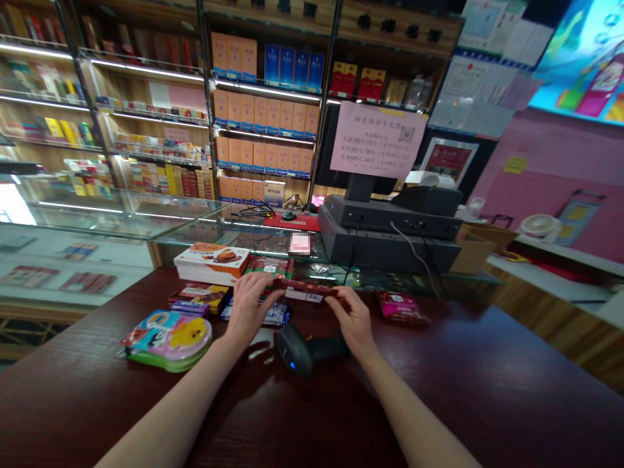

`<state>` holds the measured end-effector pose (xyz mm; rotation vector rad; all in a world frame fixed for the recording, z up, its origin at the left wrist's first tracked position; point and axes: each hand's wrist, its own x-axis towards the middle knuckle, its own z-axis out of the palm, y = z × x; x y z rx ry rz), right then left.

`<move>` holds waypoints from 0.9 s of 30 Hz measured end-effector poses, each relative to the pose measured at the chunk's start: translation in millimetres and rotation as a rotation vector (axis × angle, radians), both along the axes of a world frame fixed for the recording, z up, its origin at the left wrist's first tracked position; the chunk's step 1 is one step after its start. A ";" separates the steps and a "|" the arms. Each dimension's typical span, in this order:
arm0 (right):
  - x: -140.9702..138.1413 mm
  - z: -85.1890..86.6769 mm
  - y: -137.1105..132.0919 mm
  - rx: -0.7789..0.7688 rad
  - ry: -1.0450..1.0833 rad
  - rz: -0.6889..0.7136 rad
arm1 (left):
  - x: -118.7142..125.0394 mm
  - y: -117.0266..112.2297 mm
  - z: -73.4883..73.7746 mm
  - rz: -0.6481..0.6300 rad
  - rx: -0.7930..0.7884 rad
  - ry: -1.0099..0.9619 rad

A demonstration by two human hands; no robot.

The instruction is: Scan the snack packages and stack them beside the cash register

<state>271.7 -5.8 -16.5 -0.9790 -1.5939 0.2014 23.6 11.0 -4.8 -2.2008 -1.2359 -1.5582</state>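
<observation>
Beneath both hands' grip point(305, 296), barcode scanner point(305, 351) lies beside snack packets point(199, 299).

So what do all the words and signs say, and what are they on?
Pink sign above the till: Chinese lines, too blurred to quote; numbers look like "200", "300", "500".
Red packet in the left hand and right hand: print too small.
Orange box, shelf boxes, wall papers: unreadable.
</observation>
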 end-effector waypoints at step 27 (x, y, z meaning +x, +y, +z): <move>-8.5 11.3 6.1 -0.201 0.260 -0.117 | 5.0 -4.9 12.0 -0.053 -0.105 0.311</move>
